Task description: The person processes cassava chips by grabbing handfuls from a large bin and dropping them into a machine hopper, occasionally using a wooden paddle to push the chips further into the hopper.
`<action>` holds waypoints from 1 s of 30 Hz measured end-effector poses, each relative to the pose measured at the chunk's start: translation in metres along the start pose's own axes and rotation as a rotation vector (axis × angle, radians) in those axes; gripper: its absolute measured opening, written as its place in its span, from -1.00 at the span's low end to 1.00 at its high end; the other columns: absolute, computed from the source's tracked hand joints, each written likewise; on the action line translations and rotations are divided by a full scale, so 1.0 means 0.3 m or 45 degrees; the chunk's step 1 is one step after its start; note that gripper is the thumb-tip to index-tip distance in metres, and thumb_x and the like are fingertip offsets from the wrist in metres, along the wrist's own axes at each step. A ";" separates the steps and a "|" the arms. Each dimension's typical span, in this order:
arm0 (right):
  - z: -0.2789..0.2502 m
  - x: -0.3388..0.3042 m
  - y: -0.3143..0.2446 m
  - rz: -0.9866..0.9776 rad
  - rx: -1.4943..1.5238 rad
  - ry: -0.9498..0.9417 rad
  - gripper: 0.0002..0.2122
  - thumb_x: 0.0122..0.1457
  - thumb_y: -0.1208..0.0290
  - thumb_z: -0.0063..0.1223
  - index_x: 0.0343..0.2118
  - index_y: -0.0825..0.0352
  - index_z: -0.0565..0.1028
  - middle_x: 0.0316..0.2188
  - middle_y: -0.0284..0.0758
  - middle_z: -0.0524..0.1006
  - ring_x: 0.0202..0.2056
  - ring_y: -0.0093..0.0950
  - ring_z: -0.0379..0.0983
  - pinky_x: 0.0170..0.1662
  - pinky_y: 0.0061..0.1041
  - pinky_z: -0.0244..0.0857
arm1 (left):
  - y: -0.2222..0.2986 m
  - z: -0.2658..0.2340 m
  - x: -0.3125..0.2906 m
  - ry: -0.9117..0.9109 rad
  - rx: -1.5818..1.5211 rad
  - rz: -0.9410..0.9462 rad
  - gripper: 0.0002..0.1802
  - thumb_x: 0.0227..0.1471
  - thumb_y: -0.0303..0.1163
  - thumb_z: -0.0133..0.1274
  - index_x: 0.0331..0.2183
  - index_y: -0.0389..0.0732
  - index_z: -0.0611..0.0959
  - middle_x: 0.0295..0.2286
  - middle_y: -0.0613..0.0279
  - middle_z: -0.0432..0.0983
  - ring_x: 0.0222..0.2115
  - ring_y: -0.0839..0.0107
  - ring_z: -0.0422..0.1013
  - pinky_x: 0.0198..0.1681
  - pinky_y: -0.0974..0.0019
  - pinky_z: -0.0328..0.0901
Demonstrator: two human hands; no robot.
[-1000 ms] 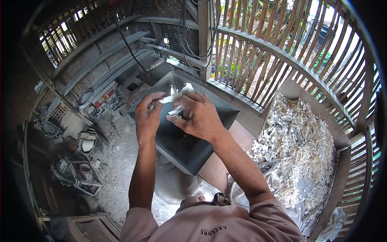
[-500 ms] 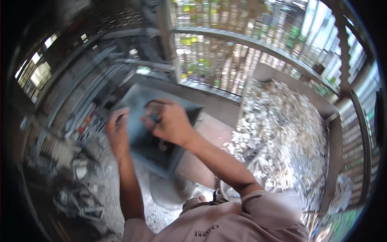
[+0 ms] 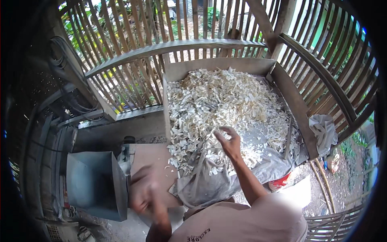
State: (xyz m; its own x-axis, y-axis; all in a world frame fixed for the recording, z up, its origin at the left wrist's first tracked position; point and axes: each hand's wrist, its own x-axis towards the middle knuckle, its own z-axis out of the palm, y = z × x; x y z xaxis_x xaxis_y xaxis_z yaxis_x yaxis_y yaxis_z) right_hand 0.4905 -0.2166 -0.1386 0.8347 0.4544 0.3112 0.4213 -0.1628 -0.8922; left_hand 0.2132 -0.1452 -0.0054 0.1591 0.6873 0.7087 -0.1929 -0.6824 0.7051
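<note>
My right hand [image 3: 229, 143] hovers over a heap of pale, dry, flaky chips [image 3: 217, 94]. Its fingers and thumb are apart and nothing shows between them. The heap fills a wooden-sided bin [image 3: 219, 64], with a grey cloth sheet [image 3: 238, 181] along its near edge. My left hand [image 3: 144, 191] is smeared by motion beside a grey metal hopper [image 3: 90, 181], above a reddish-brown board [image 3: 151, 155]. Whether that hand holds anything is not visible. Inside the hopper it is dark, and its contents cannot be made out.
A slatted wooden fence [image 3: 133, 56] runs behind the bin and down the right. A white plastic bag [image 3: 323, 131] hangs at the bin's right side. Poles [image 3: 320, 181] lean near the lower right. Coiled cable [image 3: 58, 60] hangs on a post at left.
The view has swung right, so the hopper now sits at the left. My right hand has left the hopper for the chip heap; my left hand is now by the hopper's right side.
</note>
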 end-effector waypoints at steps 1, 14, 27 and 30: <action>-0.084 0.024 0.101 0.050 -0.110 0.087 -0.56 -0.01 0.11 0.32 -0.22 0.41 0.59 -0.21 -0.13 0.60 -0.11 -0.27 0.52 0.00 -0.37 0.32 | -0.081 0.115 -0.024 -0.196 -0.042 -0.166 -0.81 0.10 -0.51 -0.02 -0.24 -0.40 0.57 -0.26 0.01 0.52 -0.20 0.30 0.45 -0.05 0.29 0.35; -0.462 0.549 0.551 0.029 -0.693 0.047 -0.19 -0.05 -0.14 0.23 0.12 0.44 0.34 0.04 0.03 0.42 0.10 -0.06 0.30 0.16 -0.25 0.16 | -0.669 0.936 -0.327 -0.789 0.562 -0.402 0.06 -0.12 -0.08 0.30 0.26 -0.23 0.10 0.13 -0.29 0.17 0.17 -0.20 0.09 0.21 -0.01 0.09; -0.305 0.724 0.681 0.187 -0.320 -0.299 -0.08 -0.15 -0.22 0.24 0.15 0.45 0.32 0.11 0.01 0.38 0.15 -0.12 0.29 0.21 -0.26 0.12 | -0.754 1.241 -0.316 -0.572 0.821 -0.429 0.37 -0.48 0.31 0.35 0.26 -0.16 0.12 0.16 -0.29 0.12 0.22 -0.19 -0.01 0.27 -0.06 -0.02; -0.265 0.646 0.690 0.075 -0.268 -0.303 -0.07 -0.21 -0.19 0.27 0.15 0.45 0.32 0.06 0.03 0.42 0.10 -0.11 0.34 0.18 -0.29 0.18 | -0.739 1.305 -0.308 -0.505 0.603 -0.408 0.25 -0.43 0.19 0.40 0.23 -0.18 0.22 0.13 -0.22 0.21 0.13 -0.18 0.17 0.16 -0.05 0.16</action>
State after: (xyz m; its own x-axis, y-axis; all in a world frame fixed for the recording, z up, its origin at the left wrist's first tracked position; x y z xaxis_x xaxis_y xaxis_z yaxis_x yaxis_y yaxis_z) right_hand 0.7677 -0.2318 -0.2369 0.7638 0.6269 0.1536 0.4596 -0.3611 -0.8114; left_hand 0.6202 -0.1549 -0.2178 0.4967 0.7918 0.3556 0.3517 -0.5581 0.7515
